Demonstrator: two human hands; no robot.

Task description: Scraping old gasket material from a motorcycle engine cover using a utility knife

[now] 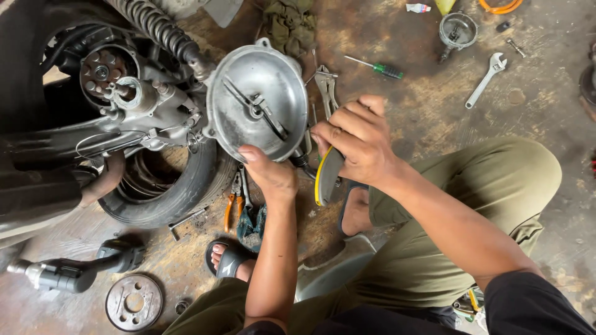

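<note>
I see the round metal cover (257, 102) held up over the workshop floor (434, 93), just beside the bare hub of the motorcycle wheel assembly (133, 102). It is a shallow silver dish, dull and scuffed, its hollow side facing me, with a thin lever arm across its middle and small tabs on the rim. My left hand (270, 174) grips its lower edge, fingers clenched on the rim. My right hand (357, 146) is closed round a curved grey pad with a yellow edge (327, 177), which hangs just beside the cover's right edge; I cannot tell whether they touch.

Inside the cover I see only the lever and its pivot. A second, smaller metal housing (457, 30) lies well apart at the top of the floor, with small parts in its bowl that I cannot make out.

Counting outward: one locking pliers (326, 87) behind the cover, one green-handled screwdriver (379, 68), one adjustable wrench (487, 77), one orange-handled pliers (236, 198) below the cover, one tyre (167, 186) lying flat under the swing arm, one coil shock spring (161, 28), one power tool (68, 270) and one flat round disc (133, 302) at lower left. I count two sandalled feet, one (230, 257) beneath my left arm.
</note>
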